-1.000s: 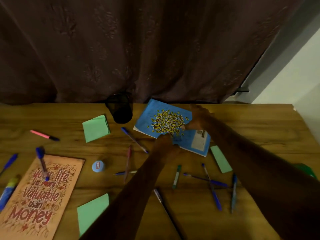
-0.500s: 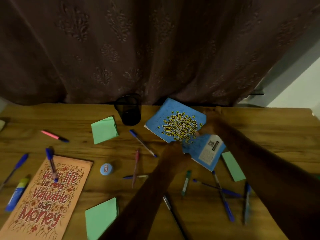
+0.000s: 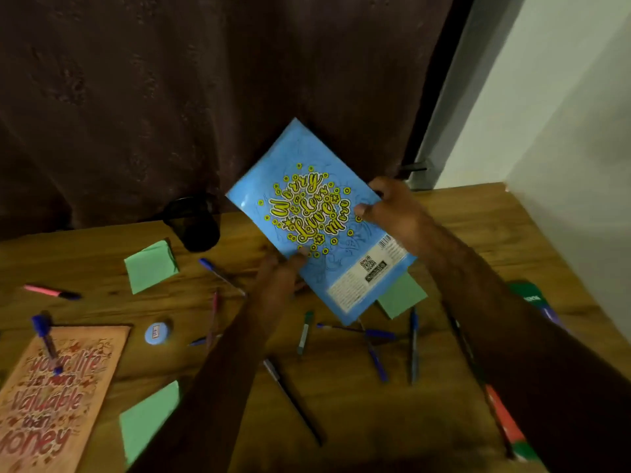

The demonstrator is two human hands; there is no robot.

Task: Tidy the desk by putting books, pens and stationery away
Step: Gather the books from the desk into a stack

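Both my hands hold a blue notebook (image 3: 314, 186) with yellow lettering, lifted and tilted above the wooden desk (image 3: 341, 404). My left hand (image 3: 278, 274) grips its lower left edge, thumb on the cover. My right hand (image 3: 389, 206) pinches its right edge. An orange notebook (image 3: 47, 401) lies at the near left with a blue pen (image 3: 46, 339) on it. Several pens (image 3: 375, 356) lie scattered across the middle of the desk. A black mesh pen cup (image 3: 194, 221) stands at the back edge.
Green sticky-note pads lie at the left (image 3: 150, 266), near front (image 3: 146, 418) and under the lifted notebook (image 3: 403, 298). A pink highlighter (image 3: 51, 291) and a round blue eraser (image 3: 156, 332) sit left. A dark curtain (image 3: 170, 97) hangs behind; a wall (image 3: 563, 131) bounds the right.
The blue notebook has come up off the desk and tilted toward me, held in both hands. The view has shifted left and closer.
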